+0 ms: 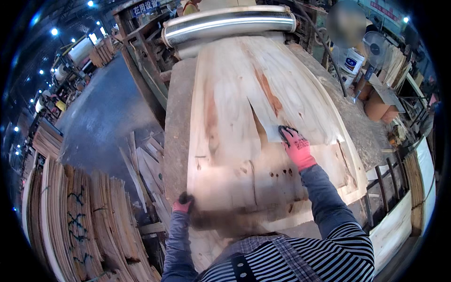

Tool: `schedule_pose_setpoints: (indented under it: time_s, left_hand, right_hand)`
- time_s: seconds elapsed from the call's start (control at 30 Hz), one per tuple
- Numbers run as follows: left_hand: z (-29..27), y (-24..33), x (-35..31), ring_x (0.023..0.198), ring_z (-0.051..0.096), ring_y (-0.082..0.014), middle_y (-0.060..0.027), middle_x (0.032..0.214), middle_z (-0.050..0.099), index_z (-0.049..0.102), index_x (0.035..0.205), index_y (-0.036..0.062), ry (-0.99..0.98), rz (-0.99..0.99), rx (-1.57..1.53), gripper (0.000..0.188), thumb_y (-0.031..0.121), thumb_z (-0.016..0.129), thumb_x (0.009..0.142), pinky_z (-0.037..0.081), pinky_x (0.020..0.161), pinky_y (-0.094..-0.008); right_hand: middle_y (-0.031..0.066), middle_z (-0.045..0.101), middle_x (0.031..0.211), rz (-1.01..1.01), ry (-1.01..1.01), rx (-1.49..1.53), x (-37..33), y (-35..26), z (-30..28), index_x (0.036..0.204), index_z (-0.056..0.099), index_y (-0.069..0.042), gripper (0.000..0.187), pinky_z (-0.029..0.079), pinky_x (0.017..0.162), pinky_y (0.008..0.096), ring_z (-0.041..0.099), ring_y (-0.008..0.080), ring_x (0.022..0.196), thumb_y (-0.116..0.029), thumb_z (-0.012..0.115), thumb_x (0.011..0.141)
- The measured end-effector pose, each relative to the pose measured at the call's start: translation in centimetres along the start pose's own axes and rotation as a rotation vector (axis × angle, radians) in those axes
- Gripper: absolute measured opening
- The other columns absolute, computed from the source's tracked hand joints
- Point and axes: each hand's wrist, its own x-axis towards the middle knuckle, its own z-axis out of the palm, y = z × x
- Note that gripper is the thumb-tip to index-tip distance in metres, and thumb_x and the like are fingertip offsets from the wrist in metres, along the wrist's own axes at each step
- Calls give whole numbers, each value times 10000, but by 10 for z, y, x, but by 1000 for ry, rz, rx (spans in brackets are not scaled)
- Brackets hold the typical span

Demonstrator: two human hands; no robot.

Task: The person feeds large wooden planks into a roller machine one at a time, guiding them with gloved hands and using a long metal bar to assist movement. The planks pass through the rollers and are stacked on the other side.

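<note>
My right hand (pixel 298 149), in a pink glove with black fingertips, rests on top of a pale wood veneer sheet (pixel 230 113). Its fingers are stretched out beside a long dark split in the wood. A second veneer sheet (pixel 235 181), with knots and cracks, overlaps the near part of the stack, its near edge smeared by motion. At that sheet's near left edge is my left hand (pixel 183 203), gloved alike, its fingers closed on the edge and partly hidden.
A shiny metal roller (pixel 230 27) spans the far end of the worktable (pixel 178 108). On the left floor stand bundled veneer stacks (pixel 89 221) beside loose wood strips (pixel 145 164). To the right are a white bucket (pixel 352 61), a fan (pixel 374 44) and a metal rack (pixel 387 188).
</note>
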Motion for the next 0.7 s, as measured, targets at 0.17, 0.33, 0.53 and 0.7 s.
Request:
schedule_pose_setpoints:
  time_s: [0.17,0.33,0.53,0.7]
  left_hand:
    - [20,-16,4,948,560,-207,-121,1022,588,520,1124,72,-41,27,34,513,228,681,662,441,832,-310]
    - [-8,25,-22,935,534,-163,-109,1020,576,519,1099,-6,-132,-68,-407,462,231,650,725,429,818,-284]
    - [-53,157,-42,995,534,-219,-152,1065,548,467,1124,-61,-421,99,-852,340,87,510,822,424,858,-289]
    - [-83,268,-53,1033,517,-254,-180,1108,521,447,1153,-15,98,1315,-5,498,-78,538,667,442,825,-322]
  right_hand:
    - [121,384,1257,21,-125,-298,65,12,45,1242,374,-118,548,220,994,437,329,292,1174,-313,541,757]
    - [184,313,1293,-200,-175,74,10,-55,4,1279,307,-47,697,167,1023,436,264,326,1214,-402,562,737]
    - [201,298,1301,-301,-696,-167,-123,-80,-44,1256,359,-76,747,168,1026,444,243,370,1225,-448,618,662]
    - [133,408,1226,-243,-142,-1,-107,-71,-81,1179,461,-87,678,310,936,447,370,358,1112,-212,706,559]
